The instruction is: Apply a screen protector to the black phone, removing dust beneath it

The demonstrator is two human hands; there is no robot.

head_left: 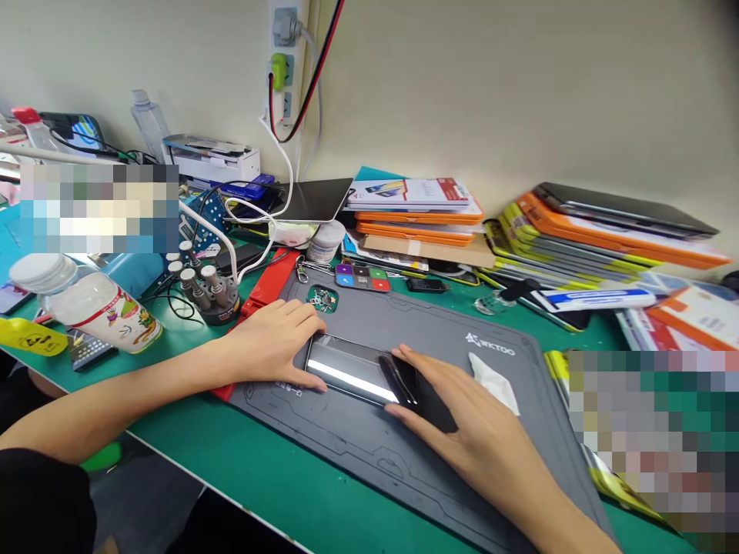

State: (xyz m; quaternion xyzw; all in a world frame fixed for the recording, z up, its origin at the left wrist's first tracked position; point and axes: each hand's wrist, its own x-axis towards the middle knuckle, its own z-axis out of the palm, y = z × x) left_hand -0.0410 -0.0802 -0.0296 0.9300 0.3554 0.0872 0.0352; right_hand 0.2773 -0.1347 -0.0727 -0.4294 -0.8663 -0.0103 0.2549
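Note:
A smartphone (352,371) with a dark, glossy face lies on the grey work mat (346,438), a bright streak of light reflected along it. My left hand (280,338) grips its left end, thumb at the near edge and fingers at the far edge. Around the right end, my right hand (462,412) holds the phone between thumb and fingers; the palm hides part of that end. A dark patch shows under the right palm; I cannot tell what it is. Beside this hand lies a crumpled white tissue (493,382). Small screws (323,298) sit in a recess of the mat.
Left of the mat stand a screwdriver set (205,288) and a white-capped bottle (92,304). A red strip (269,285) borders the mat. Behind are a small jar (326,242), stacked orange boxes (419,223) and more packages (606,231). White cables (234,250) hang from a power strip (287,61).

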